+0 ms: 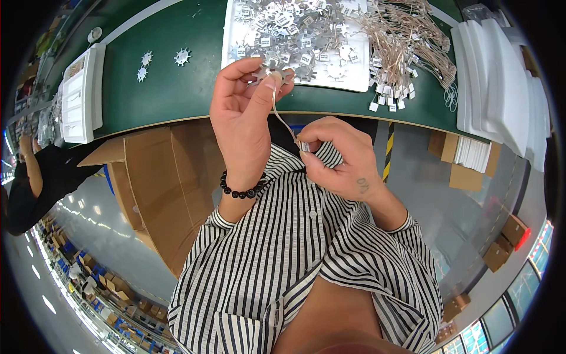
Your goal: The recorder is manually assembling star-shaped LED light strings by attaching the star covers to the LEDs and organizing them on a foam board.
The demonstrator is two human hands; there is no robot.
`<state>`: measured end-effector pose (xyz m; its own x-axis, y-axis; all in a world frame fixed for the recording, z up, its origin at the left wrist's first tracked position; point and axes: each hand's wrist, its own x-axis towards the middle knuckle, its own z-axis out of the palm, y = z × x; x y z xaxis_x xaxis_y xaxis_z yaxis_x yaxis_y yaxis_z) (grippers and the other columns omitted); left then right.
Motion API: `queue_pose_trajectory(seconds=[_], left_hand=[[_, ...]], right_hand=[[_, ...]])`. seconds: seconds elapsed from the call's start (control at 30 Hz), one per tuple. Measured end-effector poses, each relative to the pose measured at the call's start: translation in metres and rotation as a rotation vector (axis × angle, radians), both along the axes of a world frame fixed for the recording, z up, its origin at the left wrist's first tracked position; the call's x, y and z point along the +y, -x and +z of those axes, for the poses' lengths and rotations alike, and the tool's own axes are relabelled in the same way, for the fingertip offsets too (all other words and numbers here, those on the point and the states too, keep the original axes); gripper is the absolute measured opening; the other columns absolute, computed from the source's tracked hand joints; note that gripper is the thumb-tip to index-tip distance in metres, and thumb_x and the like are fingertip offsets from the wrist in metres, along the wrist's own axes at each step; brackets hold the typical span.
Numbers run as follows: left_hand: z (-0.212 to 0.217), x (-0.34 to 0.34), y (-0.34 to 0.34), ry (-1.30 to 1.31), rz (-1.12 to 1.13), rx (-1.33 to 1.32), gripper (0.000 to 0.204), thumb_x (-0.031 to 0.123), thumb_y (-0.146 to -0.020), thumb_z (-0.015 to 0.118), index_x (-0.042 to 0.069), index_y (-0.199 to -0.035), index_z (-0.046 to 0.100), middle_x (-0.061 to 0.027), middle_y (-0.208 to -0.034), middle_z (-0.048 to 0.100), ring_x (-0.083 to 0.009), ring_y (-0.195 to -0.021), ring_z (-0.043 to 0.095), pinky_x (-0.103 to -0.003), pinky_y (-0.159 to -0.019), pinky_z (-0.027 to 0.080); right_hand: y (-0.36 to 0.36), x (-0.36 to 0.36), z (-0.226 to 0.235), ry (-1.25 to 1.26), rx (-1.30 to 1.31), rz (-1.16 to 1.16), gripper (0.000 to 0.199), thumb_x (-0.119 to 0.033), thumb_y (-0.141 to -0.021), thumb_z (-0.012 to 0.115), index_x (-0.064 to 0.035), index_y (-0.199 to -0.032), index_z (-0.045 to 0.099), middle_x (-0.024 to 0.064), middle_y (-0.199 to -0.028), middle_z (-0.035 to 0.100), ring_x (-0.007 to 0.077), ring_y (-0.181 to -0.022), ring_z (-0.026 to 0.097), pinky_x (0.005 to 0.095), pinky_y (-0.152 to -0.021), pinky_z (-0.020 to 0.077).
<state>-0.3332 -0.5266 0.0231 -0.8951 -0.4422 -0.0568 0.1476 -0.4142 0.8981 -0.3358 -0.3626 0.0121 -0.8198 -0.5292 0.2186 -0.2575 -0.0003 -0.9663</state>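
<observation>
My left hand, raised at the table's front edge, pinches a small silver metal piece with teeth around its rim between thumb and fingers. From under the thumb a thin pale cord runs down to my right hand. There my thumb and forefinger pinch a small white tag at the cord's lower end. The fingers hide part of the tag and of the metal piece. Just beyond my left hand, many similar toothed metal pieces are heaped on a white tray.
Bundled cords with white tags lie right of the tray on the green table. Three toothed pieces sit at left. White foam sheets stand at right. Below the table is an open cardboard box; a person is at far left.
</observation>
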Motion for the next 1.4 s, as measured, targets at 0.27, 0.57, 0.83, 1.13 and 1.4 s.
queue_pose_trajectory(seconds=[0.27,0.57,0.83,1.13,1.4], left_hand=[[-0.004,-0.002,0.002,-0.046,-0.019,0.042,0.030,-0.005,-0.095,0.062,-0.001,-0.123,0.053,-0.0120,-0.114,0.053,-0.0275,-0.106,0.067,-0.038,-0.096,0.056],[-0.006,-0.002,0.004,-0.041,0.005,0.122,0.028,-0.006,-0.095,0.061,0.000,-0.121,0.052,-0.0124,-0.114,0.056,-0.0288,-0.109,0.066,-0.040,-0.101,0.054],[-0.009,-0.003,0.004,-0.039,-0.021,0.165,0.027,-0.008,-0.094,0.058,0.001,-0.119,0.051,-0.0134,-0.115,0.058,-0.0300,-0.112,0.065,-0.042,-0.103,0.052],[-0.013,-0.008,0.005,-0.115,-0.050,0.231,0.028,-0.010,-0.094,0.055,0.000,-0.120,0.051,-0.0145,-0.117,0.058,-0.0308,-0.118,0.062,-0.043,-0.105,0.051],[-0.014,-0.004,0.005,-0.028,-0.030,0.195,0.028,-0.009,-0.094,0.053,0.000,-0.120,0.051,-0.0143,-0.118,0.057,-0.0315,-0.120,0.061,-0.044,-0.106,0.050]], right_hand=[[0.002,0.001,-0.002,-0.008,-0.015,-0.012,0.026,0.008,-0.075,0.069,0.0018,-0.100,0.066,0.0100,-0.098,0.069,0.0173,-0.075,0.058,0.0259,-0.071,0.0502],[0.001,0.002,-0.003,-0.014,-0.077,0.003,0.024,0.007,-0.076,0.069,0.0022,-0.100,0.067,0.0087,-0.095,0.069,0.0157,-0.073,0.058,0.0252,-0.069,0.0498],[-0.001,0.001,-0.004,-0.021,-0.120,0.034,0.022,0.007,-0.077,0.069,0.0026,-0.099,0.068,0.0074,-0.090,0.070,0.0144,-0.070,0.058,0.0247,-0.068,0.0495],[-0.003,0.000,-0.003,0.020,-0.227,0.055,0.017,0.005,-0.082,0.069,0.0025,-0.099,0.070,0.0069,-0.087,0.070,0.0139,-0.070,0.059,0.0244,-0.067,0.0501],[-0.004,-0.004,0.000,0.005,-0.230,0.095,0.016,0.005,-0.083,0.068,0.0031,-0.099,0.069,0.0073,-0.088,0.071,0.0141,-0.070,0.060,0.0245,-0.068,0.0508]])
